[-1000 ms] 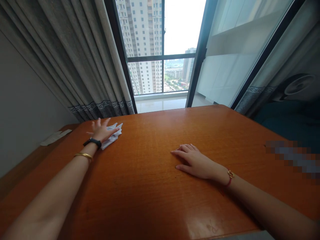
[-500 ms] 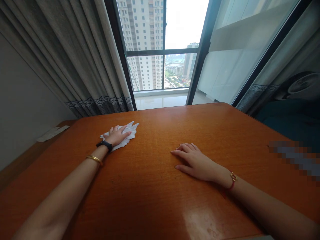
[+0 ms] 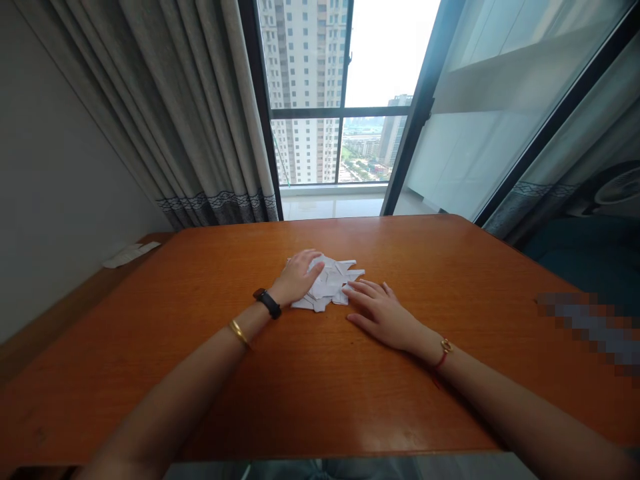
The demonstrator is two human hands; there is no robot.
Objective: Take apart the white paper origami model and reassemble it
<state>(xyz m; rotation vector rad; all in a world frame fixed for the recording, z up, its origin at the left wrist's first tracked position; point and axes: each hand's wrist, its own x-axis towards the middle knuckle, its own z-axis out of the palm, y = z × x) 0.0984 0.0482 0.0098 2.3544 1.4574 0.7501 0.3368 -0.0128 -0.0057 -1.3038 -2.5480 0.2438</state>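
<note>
In the head view, the left hand (image 3: 299, 279) lies over the left part of a heap of white paper scraps (image 3: 329, 283), its thumb out to the side and its fingers extended, not curled round anything that shows. The palm and the scraps beneath it are hidden, so how firmly it presses cannot be told. The heap shows mostly to the right of that hand, between the two; its pieces overlap, so their number cannot be made out.

The right hand (image 3: 384, 317) is spread loosely, palm down, its fingertips at the heap's right edge; whether they touch paper or only the table (image 3: 280, 387) is unclear. Its palm is out of sight.

Behind the left hand, a black wristband (image 3: 269, 304) and a gold bangle (image 3: 239, 333) circle the forearm; the band's face is hard to read. A red cord bracelet (image 3: 443, 355) sits behind the right hand. Both forearms run out of the picture at the bottom.

Well to the right of the right hand, a pixelated patch (image 3: 595, 330) hides whatever lies there. Beyond it, a dark fan (image 3: 620, 188) is dim and cut off. Far left of the left hand, a pale flat item (image 3: 131, 255) is too indistinct to name.
</note>
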